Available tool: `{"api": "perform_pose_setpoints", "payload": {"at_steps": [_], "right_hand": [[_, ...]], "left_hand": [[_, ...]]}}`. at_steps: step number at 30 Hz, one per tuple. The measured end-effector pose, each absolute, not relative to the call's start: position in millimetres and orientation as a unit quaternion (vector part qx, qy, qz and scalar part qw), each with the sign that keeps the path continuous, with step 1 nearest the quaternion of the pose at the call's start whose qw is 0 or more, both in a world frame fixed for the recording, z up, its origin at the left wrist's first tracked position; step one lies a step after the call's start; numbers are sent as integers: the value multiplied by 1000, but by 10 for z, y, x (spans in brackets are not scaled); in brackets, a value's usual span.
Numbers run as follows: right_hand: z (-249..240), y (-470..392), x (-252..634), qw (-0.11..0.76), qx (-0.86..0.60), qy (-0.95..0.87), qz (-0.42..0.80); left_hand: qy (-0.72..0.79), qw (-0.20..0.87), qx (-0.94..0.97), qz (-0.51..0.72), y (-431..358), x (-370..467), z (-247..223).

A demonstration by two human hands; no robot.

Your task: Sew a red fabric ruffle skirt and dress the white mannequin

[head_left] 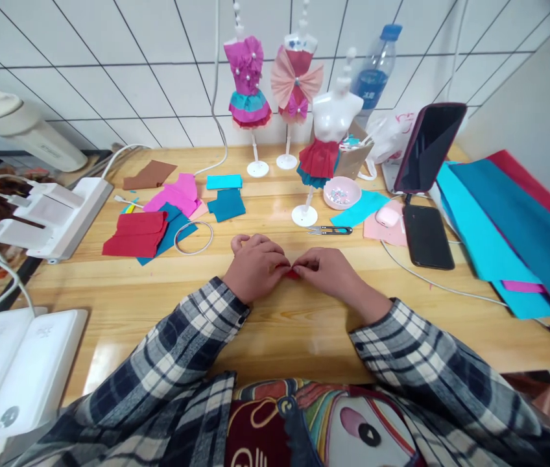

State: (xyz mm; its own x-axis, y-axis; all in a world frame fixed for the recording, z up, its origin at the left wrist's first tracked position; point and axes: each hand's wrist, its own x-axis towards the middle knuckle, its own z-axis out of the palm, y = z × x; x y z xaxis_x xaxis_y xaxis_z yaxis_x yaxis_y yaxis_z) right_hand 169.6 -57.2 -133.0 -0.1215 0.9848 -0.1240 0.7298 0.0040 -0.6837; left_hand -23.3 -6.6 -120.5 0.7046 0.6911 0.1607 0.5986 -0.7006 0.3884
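Note:
A small piece of red crepe paper (294,274) is pinched between my two hands above the wooden table, mostly hidden by the fingers. My left hand (258,267) grips its left end, and my right hand (326,272) grips the right end with thumb and forefinger. Just beyond them stands a white mini mannequin (332,117) on a round base, wearing a skirt of red over teal paper (320,161). Thread snips (331,230) lie near its base. Two more mini mannequins, one in a magenta dress (248,78) and one with a peach bow (297,81), stand behind.
Red paper (135,235), magenta paper (178,194) and a ring (194,238) lie at left, near a power strip (68,217). A pink bowl of beads (342,193), a propped phone (429,149), a black phone (428,237) and blue paper sheets (523,220) are at right.

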Motion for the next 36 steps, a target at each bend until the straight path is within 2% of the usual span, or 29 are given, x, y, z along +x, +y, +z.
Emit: {"api": "perform_pose_setpoints", "payload": {"at_steps": [15,21,27,36], "right_hand": [[-1321,-547,1712,196,-647,-645,357],[-1313,-592,1719,195,-643,-686,278],[-1363,-601,1716,190,-625,-708,269],[-1411,-638,1736,178,-605,-747,212]], "left_hand": [[365,194,903,115,-53,-223,-1204],[372,199,900,114,-58,-221,-1225],[377,193,900,104,-46,-215,-1232],[325,120,930,119,-42,-238,-1264]]}}
